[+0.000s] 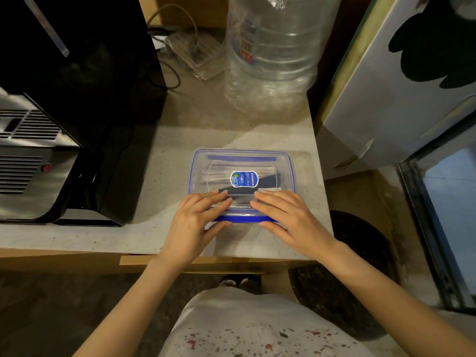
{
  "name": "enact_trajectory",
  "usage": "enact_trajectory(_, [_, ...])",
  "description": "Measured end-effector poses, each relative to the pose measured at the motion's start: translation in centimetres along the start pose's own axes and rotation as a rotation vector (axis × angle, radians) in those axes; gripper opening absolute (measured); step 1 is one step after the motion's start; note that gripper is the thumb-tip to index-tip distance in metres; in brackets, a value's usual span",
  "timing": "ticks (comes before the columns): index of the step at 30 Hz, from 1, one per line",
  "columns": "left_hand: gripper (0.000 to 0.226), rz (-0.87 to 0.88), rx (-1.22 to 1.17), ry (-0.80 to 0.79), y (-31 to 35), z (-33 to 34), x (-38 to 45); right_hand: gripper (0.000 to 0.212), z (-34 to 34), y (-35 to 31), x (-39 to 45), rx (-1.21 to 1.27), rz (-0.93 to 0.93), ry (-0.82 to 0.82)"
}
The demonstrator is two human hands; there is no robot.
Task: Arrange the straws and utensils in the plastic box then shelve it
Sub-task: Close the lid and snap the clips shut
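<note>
Plastic box [242, 181]: one, clear with blue rim and clips, lid on, sat on the pale surface [164, 176] at about 6 o'clock from the big empty water bottle [270, 52].
Contents: pale wrapped straws and at least one dark utensil showed through the lid; the count was unclear, perhaps several straws, blurred by plastic and label.
Left hand [198, 220]: flat and spread, fingers pressing the lid's near edge at 7 o'clock of the box, thumb at the front clip; gripping nothing.
Right hand [286, 217]: likewise flat and spread at 5 o'clock, clasping nothing.
Handling: likely light, stiff, smooth-walled and a bit slippery; contents would slide if tipped.
Where to hold: both short ends, under the rim, kept level.
Other things: one black machine [64, 104] at 9 o'clock.
</note>
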State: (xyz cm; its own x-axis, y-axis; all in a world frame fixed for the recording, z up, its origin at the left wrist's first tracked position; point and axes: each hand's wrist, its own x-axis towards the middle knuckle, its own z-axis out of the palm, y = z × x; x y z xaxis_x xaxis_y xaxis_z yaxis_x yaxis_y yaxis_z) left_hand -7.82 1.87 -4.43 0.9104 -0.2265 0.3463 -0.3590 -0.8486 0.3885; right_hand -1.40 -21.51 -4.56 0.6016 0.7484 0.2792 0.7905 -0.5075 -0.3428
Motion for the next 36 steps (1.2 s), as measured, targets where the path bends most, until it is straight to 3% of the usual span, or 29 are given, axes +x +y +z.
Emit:
enact_trajectory(16, [0.055,0.004,-0.033,0.007,-0.1,-0.4,0.5,0.046,0.1,-0.4,0.1,0.114,0.066,0.034])
enact_trajectory(23, [0.061,-0.019,-0.03,-0.042,0.0,-2.0,2.9,0.032,-0.9,-0.2,2.3,0.203,0.121,0.086])
enact_trajectory(28, [0.042,-0.09,0.007,0.029,-1.0,-2.4,7.6,0.035,-1.6,1.7,5.7,0.19,0.264,0.194])
enact_trajectory(31, [0.051,-0.165,0.069,-0.016,-2.0,-2.3,10.3,0.034,-2.2,3.0,7.9,0.142,0.351,0.199])
enact_trajectory(36, [0.082,-0.317,0.093,-0.228,-4.1,-1.7,13.2,0.056,-2.5,5.0,10.4,0.115,0.44,-0.006])
